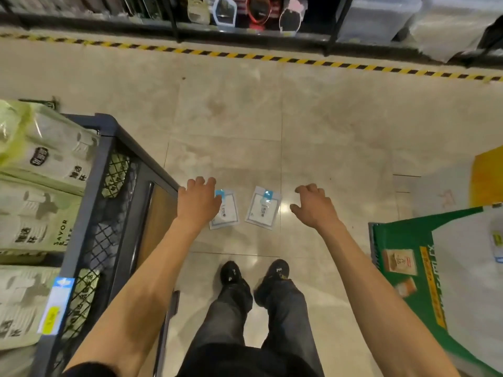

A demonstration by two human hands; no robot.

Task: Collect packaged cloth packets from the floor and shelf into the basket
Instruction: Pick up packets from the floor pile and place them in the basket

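Forearms extended: left hand [197, 204] and right hand [313, 206], fingers loosely curled, grasping nothing, above left packet [227, 213] and right packet [262, 209] on the floor [326, 118].

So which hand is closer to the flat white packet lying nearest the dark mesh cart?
Left. The left hand overlaps that flat white packet's left edge; the right hand is off right, past the second white packet.

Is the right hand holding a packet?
No, the right hand is empty; the left packet and right packet both lie on the floor.
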